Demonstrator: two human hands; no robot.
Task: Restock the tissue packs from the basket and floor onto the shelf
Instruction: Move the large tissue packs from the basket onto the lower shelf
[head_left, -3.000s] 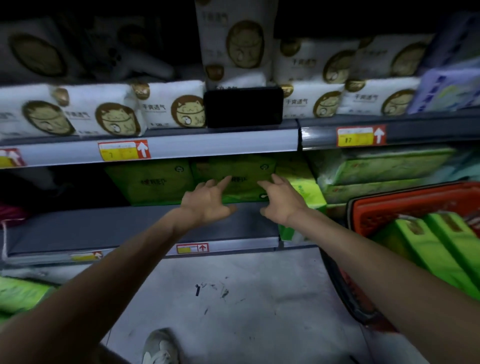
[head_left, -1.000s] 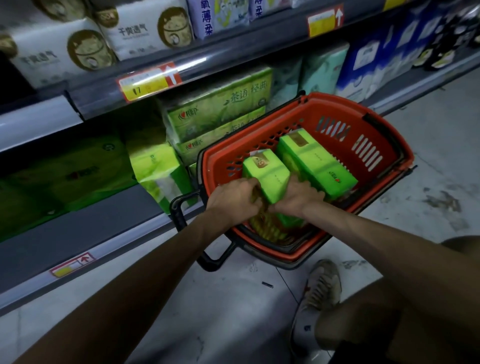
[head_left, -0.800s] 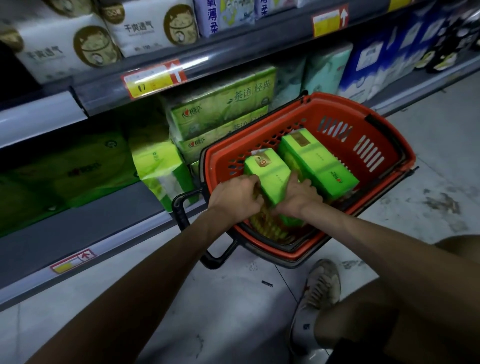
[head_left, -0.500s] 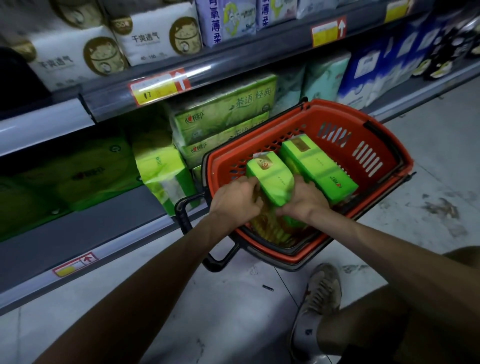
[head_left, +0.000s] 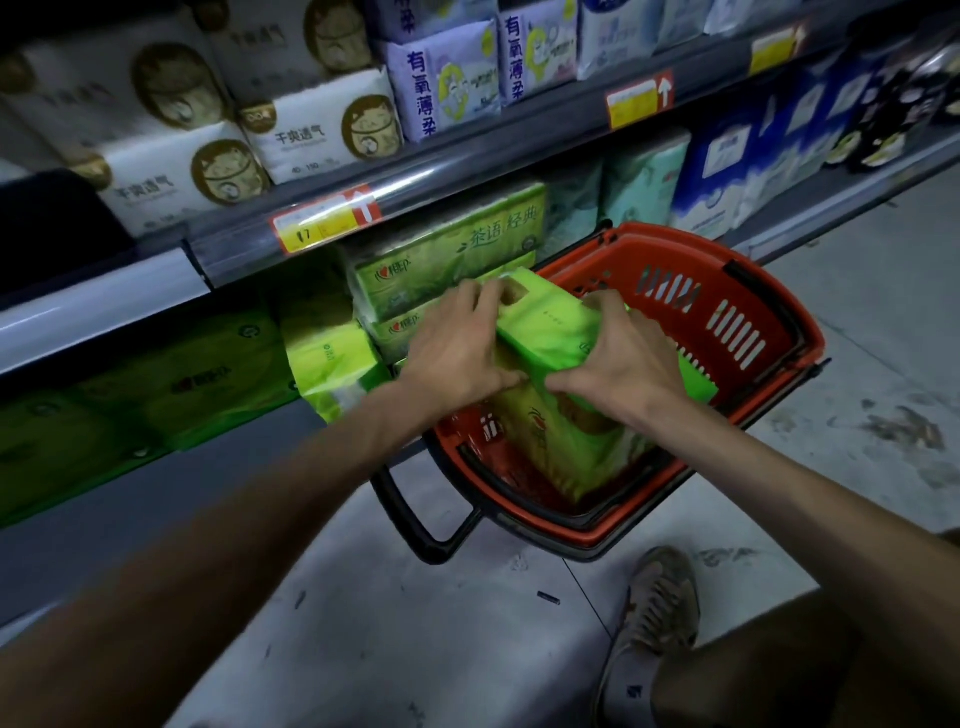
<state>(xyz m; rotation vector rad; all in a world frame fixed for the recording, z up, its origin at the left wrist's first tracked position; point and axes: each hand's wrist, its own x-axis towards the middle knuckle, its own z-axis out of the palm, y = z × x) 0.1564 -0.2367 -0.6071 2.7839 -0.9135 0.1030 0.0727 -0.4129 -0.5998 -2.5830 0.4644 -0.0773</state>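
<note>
Closest in, at about 5 o'clock, a worn grey lace-up shoe (head_left: 660, 618) is planted on the scuffed grey concrete floor (head_left: 415, 649), with a bent bare leg (head_left: 789, 670) just to its 3 o'clock side. A bit further out, a red plastic shopping basket (head_left: 769, 317) is parked on the floor right up against the shelving, its black loop handle (head_left: 415, 514) sticking out at 7 o'clock. A bright green plastic-wrapped tissue pack (head_left: 550, 332) is gripped from both sides and tilted, top end above the basket rim, bottom end down inside. The left hand (head_left: 457, 348) is wrapped round its 9 o'clock side and the right hand (head_left: 618, 358) is clamped on its 3 o'clock side. A second green pack (head_left: 698, 382) can be made out in the basket, mostly hidden behind the right hand. Beyond, at the basket's 9 o'clock, the grey metal lower shelf (head_left: 156, 493) is loaded with more green tissue packs (head_left: 332, 353). A yellow-and-red price tag (head_left: 324, 221) is clipped to the shelf edge above. Furthest back, the upper shelf is filled with white packs printed with a brown cartoon face (head_left: 311, 130) and lilac packs (head_left: 447, 78).
</note>
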